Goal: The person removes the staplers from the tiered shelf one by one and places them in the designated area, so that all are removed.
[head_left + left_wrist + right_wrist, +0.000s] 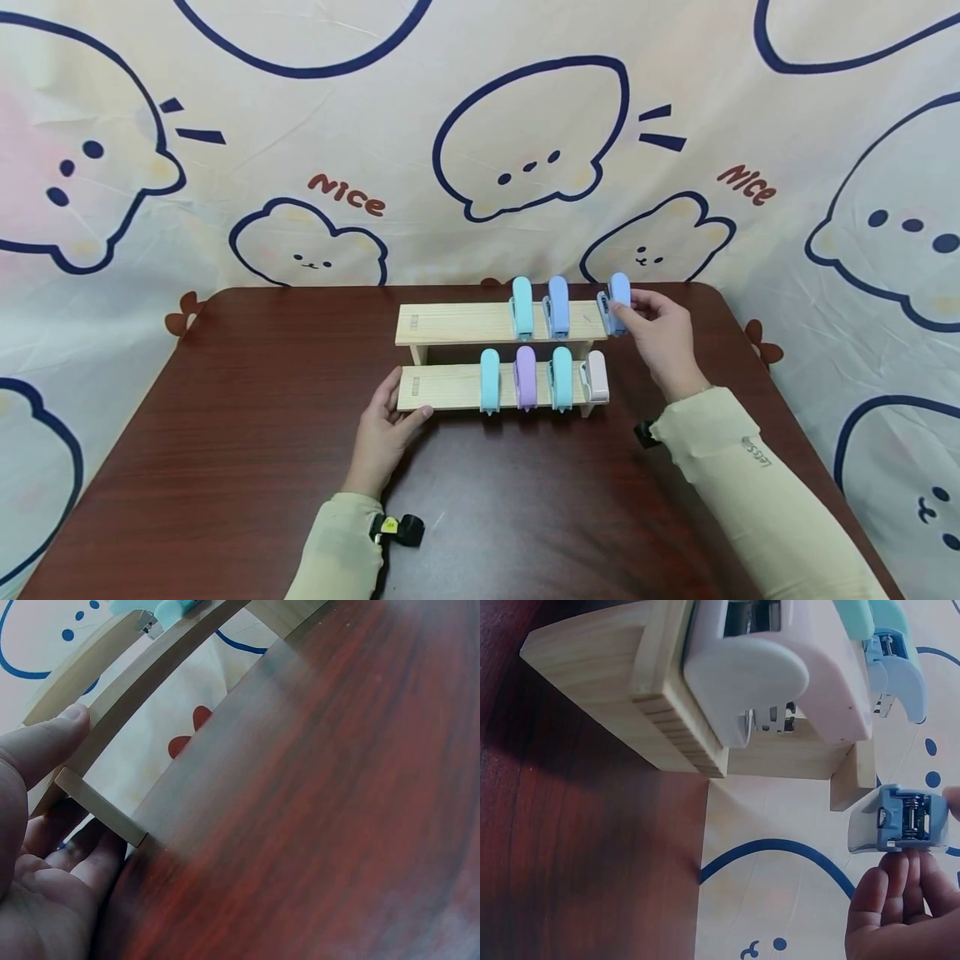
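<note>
My left hand grips the left end of the front wooden shelf, thumb at its front edge; in the left wrist view its fingers curl below the board. My right hand pinches a blue spring clip at the right end of the back wooden shelf. The spring of this blue clip faces the right wrist view. Whether it bites the board is unclear. Left of it on the back shelf are a teal clip and another blue clip.
Along the front shelf sit two teal clips, a purple clip between them, and a pale pinkish-white clip at the right end. Both shelves stand on a dark wooden table. A cartoon-printed cloth hangs behind and at the sides.
</note>
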`<state>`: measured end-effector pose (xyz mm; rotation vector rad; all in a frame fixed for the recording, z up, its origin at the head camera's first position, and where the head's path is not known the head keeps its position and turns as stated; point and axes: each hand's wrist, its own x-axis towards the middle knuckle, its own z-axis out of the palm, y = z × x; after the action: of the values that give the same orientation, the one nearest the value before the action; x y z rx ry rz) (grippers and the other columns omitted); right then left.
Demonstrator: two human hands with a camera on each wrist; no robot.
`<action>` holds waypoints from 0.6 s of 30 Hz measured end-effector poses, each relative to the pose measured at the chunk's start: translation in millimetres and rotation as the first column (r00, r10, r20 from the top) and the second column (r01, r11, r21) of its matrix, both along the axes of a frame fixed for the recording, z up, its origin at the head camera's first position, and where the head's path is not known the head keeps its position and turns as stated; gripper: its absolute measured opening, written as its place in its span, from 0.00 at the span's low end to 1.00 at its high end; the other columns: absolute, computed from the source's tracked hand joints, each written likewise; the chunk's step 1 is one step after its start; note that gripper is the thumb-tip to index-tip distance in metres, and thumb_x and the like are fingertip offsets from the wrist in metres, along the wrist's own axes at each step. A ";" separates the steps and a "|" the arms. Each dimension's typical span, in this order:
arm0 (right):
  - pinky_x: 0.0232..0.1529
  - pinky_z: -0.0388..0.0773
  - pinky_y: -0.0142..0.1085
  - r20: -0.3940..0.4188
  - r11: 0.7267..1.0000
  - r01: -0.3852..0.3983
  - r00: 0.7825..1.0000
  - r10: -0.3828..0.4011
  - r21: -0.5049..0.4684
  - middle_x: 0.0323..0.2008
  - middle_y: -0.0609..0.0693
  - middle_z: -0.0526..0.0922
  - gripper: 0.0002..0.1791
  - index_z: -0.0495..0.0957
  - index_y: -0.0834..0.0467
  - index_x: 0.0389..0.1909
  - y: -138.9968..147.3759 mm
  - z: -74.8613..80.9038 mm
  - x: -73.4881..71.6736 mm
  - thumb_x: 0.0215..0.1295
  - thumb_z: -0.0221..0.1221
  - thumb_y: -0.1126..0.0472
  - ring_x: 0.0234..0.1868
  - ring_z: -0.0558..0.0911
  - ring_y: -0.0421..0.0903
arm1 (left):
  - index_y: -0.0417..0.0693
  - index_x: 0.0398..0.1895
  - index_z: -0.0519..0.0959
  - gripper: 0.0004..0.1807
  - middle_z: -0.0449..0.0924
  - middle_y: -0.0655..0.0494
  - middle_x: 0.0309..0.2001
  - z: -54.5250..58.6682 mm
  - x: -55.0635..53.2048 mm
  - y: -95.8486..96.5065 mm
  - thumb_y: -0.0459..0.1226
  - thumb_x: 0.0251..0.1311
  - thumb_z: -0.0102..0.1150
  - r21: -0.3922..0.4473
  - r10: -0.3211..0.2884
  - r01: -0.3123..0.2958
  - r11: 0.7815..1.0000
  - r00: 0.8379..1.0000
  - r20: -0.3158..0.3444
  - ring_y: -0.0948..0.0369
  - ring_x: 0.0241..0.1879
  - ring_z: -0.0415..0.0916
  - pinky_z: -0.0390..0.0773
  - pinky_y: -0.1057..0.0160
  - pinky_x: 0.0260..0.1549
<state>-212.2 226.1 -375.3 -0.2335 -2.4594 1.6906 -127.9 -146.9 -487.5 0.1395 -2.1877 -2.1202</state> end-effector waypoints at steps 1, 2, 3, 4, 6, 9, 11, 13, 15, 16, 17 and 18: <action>0.56 0.79 0.42 0.002 1.000 0.003 1.000 -0.003 -0.001 0.60 0.56 0.77 0.28 0.76 0.59 0.63 0.4 -0.3 0.0 0.68 0.65 0.48 0.52 0.76 0.51 | 0.39 0.78 0.55 0.47 0.64 0.41 0.73 0.0 0.0 0.0 0.24 0.57 0.68 -0.001 0.000 0.000 1.000 1.000 -0.002 0.51 0.68 0.65 0.72 0.79 0.51; 0.56 0.79 0.42 0.003 1.000 0.006 1.000 -0.006 -0.001 0.60 0.56 0.77 0.28 0.76 0.59 0.63 0.7 -0.5 0.0 0.68 0.64 0.48 0.52 0.76 0.51 | 0.39 0.78 0.55 0.46 0.64 0.40 0.72 -0.4 -0.2 0.0 0.24 0.57 0.68 -0.004 0.000 0.000 1.000 1.000 -0.003 0.50 0.68 0.65 0.71 0.79 0.51; 0.57 0.79 0.42 0.006 1.000 0.008 1.000 -0.008 -0.002 0.61 0.56 0.77 0.28 0.76 0.60 0.64 0.9 -0.8 0.0 0.68 0.64 0.49 0.52 0.75 0.51 | 0.39 0.78 0.55 0.46 0.64 0.40 0.72 -0.4 -0.2 0.0 0.24 0.57 0.68 -0.006 0.001 -0.001 1.000 1.000 -0.008 0.50 0.68 0.66 0.71 0.79 0.51; 0.57 0.79 0.42 0.008 1.000 0.010 1.000 -0.010 -0.001 0.61 0.56 0.77 0.28 0.76 0.60 0.64 1.1 -1.0 0.0 0.68 0.64 0.49 0.52 0.75 0.51 | 0.39 0.78 0.55 0.46 0.64 0.40 0.72 -0.5 -0.2 0.1 0.24 0.57 0.68 -0.009 0.002 -0.002 1.000 1.000 -0.012 0.50 0.68 0.66 0.71 0.79 0.51; 0.57 0.79 0.42 0.013 1.000 0.014 1.000 -0.014 0.000 0.61 0.56 0.77 0.28 0.76 0.60 0.64 1.3 -1.5 0.2 0.68 0.64 0.49 0.52 0.75 0.51 | 0.39 0.78 0.55 0.46 0.64 0.40 0.72 -0.5 -0.3 0.2 0.24 0.58 0.68 -0.008 0.000 0.000 1.000 1.000 -0.009 0.50 0.68 0.66 0.71 0.79 0.52; 0.56 0.79 0.41 0.020 1.000 0.015 1.000 -0.015 0.007 0.61 0.56 0.77 0.28 0.75 0.60 0.64 1.6 -2.5 0.7 0.69 0.64 0.49 0.52 0.75 0.51 | 0.39 0.78 0.55 0.46 0.63 0.40 0.73 -0.6 -0.4 0.5 0.24 0.58 0.67 -0.001 -0.005 0.005 1.000 1.000 -0.010 0.50 0.68 0.65 0.71 0.79 0.52; 0.55 0.80 0.39 0.024 1.000 0.014 1.000 -0.014 0.009 0.61 0.56 0.77 0.28 0.75 0.59 0.64 1.9 -3.3 1.0 0.69 0.64 0.48 0.52 0.75 0.51 | 0.39 0.78 0.54 0.46 0.62 0.41 0.73 -0.6 -0.4 0.8 0.24 0.59 0.67 0.002 -0.010 0.010 1.000 1.000 -0.004 0.51 0.69 0.65 0.71 0.79 0.52; 0.54 0.80 0.38 0.027 1.000 0.011 1.000 -0.011 0.009 0.61 0.56 0.77 0.28 0.76 0.59 0.64 2.3 -4.0 1.3 0.69 0.64 0.48 0.51 0.76 0.51 | 0.39 0.78 0.53 0.46 0.62 0.41 0.74 -0.5 -0.4 1.1 0.23 0.59 0.66 0.003 -0.012 0.012 1.000 1.000 -0.009 0.51 0.69 0.64 0.71 0.79 0.52; 0.54 0.80 0.37 0.026 1.000 0.008 1.000 -0.009 0.007 0.61 0.56 0.77 0.28 0.76 0.59 0.64 2.6 -4.6 1.6 0.69 0.64 0.48 0.51 0.76 0.50 | 0.39 0.79 0.53 0.46 0.61 0.41 0.74 -0.5 -0.7 1.1 0.24 0.60 0.66 -0.005 -0.014 0.014 1.000 1.000 -0.010 0.50 0.70 0.63 0.70 0.80 0.52; 0.53 0.80 0.37 0.026 1.000 0.007 1.000 -0.007 0.005 0.61 0.56 0.77 0.28 0.76 0.59 0.64 2.7 -4.9 1.7 0.69 0.63 0.48 0.51 0.76 0.50 | 0.39 0.79 0.53 0.46 0.60 0.41 0.74 -0.2 -0.7 1.1 0.24 0.60 0.65 -0.006 -0.016 0.016 1.000 1.000 -0.012 0.50 0.70 0.63 0.70 0.80 0.53; 0.53 0.80 0.36 0.026 1.000 0.006 1.000 -0.006 0.002 0.61 0.56 0.77 0.28 0.75 0.59 0.64 2.8 -5.2 1.9 0.69 0.63 0.48 0.51 0.76 0.50 | 0.39 0.79 0.53 0.46 0.60 0.41 0.74 -0.3 -0.8 0.9 0.24 0.60 0.65 -0.007 -0.015 0.015 1.000 1.000 -0.014 0.50 0.70 0.62 0.70 0.80 0.53; 0.52 0.81 0.36 0.026 1.000 0.006 1.000 -0.006 0.000 0.61 0.56 0.77 0.28 0.75 0.59 0.64 2.8 -5.4 2.0 0.69 0.63 0.49 0.51 0.76 0.50 | 0.39 0.79 0.53 0.45 0.60 0.41 0.74 -0.3 -0.8 0.8 0.24 0.61 0.65 -0.010 -0.016 0.016 1.000 1.000 -0.015 0.50 0.70 0.62 0.70 0.80 0.53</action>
<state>-210.2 228.9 -380.7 -0.2635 -2.4748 1.6953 -128.8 -146.1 -487.8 0.1050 -2.1980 -2.1116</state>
